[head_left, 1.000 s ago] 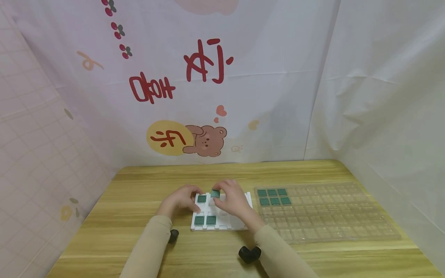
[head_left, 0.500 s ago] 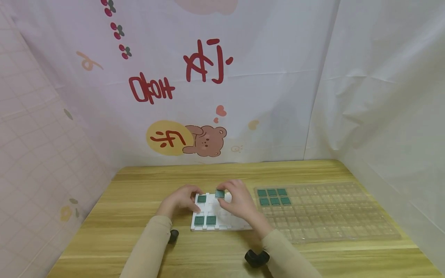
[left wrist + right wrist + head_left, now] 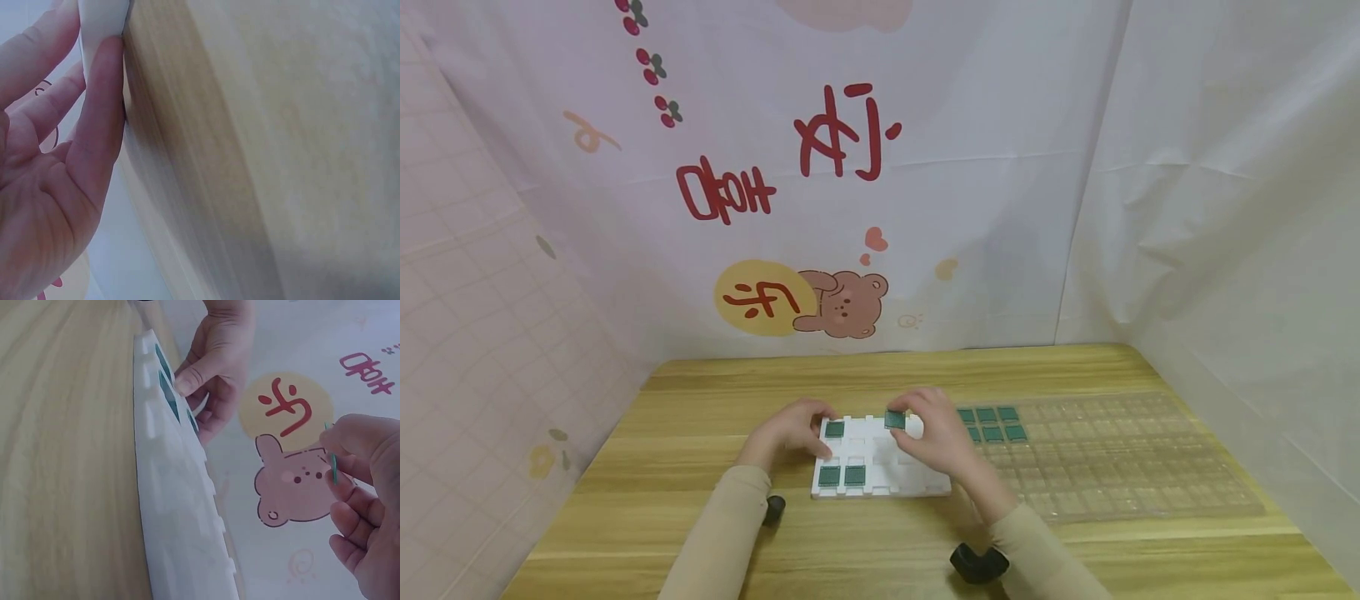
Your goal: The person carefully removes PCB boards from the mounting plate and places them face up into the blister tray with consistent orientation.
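Note:
In the head view a white tray [image 3: 886, 454] with square pockets lies on the table, and my left hand [image 3: 792, 427] holds its left end between thumb and fingers. The left wrist view shows the thumb against the tray's edge [image 3: 103, 22]. Three green square chips sit in its left part, a far one [image 3: 835, 429] and two near ones, the corner chip [image 3: 829, 476] and its neighbour [image 3: 855, 476]. My right hand [image 3: 938, 433] pinches another green chip [image 3: 894, 419] above the tray's far side. In the right wrist view this chip [image 3: 333, 461] appears edge-on, apart from the tray.
To the right lies a large clear plastic tray [image 3: 1112, 454] with many pockets; several green chips [image 3: 992, 415] fill its far left corner, partly behind the right hand. A patterned white cloth [image 3: 985, 208] rises behind the wooden table [image 3: 700, 467]. Black wrist fittings [image 3: 979, 565] sit under both forearms.
My right hand has moved right along the tray's far side with the pinched chip. My left hand keeps its hold on the tray's left end.

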Motion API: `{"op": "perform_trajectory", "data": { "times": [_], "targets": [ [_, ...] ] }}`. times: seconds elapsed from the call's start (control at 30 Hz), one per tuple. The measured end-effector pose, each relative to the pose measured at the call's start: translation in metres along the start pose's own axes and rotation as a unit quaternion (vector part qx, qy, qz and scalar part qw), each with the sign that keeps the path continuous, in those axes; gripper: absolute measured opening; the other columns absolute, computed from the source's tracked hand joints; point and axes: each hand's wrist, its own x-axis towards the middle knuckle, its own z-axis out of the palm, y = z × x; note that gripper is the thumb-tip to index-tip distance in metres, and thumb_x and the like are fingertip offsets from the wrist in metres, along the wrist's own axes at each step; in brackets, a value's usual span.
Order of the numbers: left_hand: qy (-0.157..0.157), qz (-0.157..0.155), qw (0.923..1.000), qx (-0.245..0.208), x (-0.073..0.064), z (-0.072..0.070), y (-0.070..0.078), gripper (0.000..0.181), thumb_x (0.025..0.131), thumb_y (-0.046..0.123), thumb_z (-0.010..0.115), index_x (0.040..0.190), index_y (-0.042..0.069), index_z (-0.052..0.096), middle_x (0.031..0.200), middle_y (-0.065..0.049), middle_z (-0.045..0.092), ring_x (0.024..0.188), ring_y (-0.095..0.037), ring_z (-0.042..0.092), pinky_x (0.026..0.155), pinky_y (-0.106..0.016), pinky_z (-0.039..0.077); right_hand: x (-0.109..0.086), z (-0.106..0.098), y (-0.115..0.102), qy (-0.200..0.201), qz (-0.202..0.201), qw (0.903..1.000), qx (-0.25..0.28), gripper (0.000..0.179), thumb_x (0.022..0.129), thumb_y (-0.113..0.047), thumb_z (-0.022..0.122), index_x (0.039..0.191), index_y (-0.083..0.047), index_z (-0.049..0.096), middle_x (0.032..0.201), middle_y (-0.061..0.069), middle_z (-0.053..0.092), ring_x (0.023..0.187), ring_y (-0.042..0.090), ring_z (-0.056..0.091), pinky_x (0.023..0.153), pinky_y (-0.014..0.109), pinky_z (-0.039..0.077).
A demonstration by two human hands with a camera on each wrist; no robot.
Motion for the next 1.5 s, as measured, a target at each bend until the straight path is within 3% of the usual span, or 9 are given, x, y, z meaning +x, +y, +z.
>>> {"op": "perform_trajectory", "data": {
  "times": [0.5, 1.3, 1.5],
  "targets": [
    [-0.003, 0.005, 1.0000, 0.003, -0.001, -0.001, 0.000, 0.055, 0.067, 0.012, 0.092, 0.116, 0.009, 0.067, 0.093, -0.005, 0.053, 0.085, -0.020, 0.049, 0.075, -0.036, 0.040, -0.019, -0.022, 0.017, 0.000, -0.006, 1.0000, -0.008, 0.029, 0.076, -0.009, 0.083, 0.102, -0.011, 0.072, 0.102, -0.003, 0.066, 0.100, 0.022, 0.056, 0.083, 0.039, 0.048],
    [-0.002, -0.007, 1.0000, 0.003, 0.001, 0.000, -0.001, 0.056, 0.067, 0.013, 0.093, 0.116, 0.012, 0.067, 0.096, -0.004, 0.053, 0.089, -0.020, 0.049, 0.078, -0.036, 0.040, -0.044, -0.049, 0.050, -0.071, 0.002, 0.9970, -0.029, 0.026, 0.079, -0.010, 0.080, 0.104, -0.016, 0.071, 0.110, -0.001, 0.065, 0.107, 0.027, 0.056, 0.089, 0.046, 0.046],
    [0.002, 0.007, 1.0000, -0.001, 0.000, 0.000, 0.000, 0.053, 0.066, 0.008, 0.092, 0.112, 0.010, 0.067, 0.089, -0.004, 0.053, 0.083, -0.019, 0.049, 0.073, -0.033, 0.041, -0.047, -0.053, 0.056, -0.090, -0.011, 0.9949, -0.044, 0.027, 0.080, -0.009, 0.080, 0.104, -0.013, 0.072, 0.108, 0.000, 0.065, 0.106, 0.027, 0.057, 0.089, 0.046, 0.045]
  ]
}}
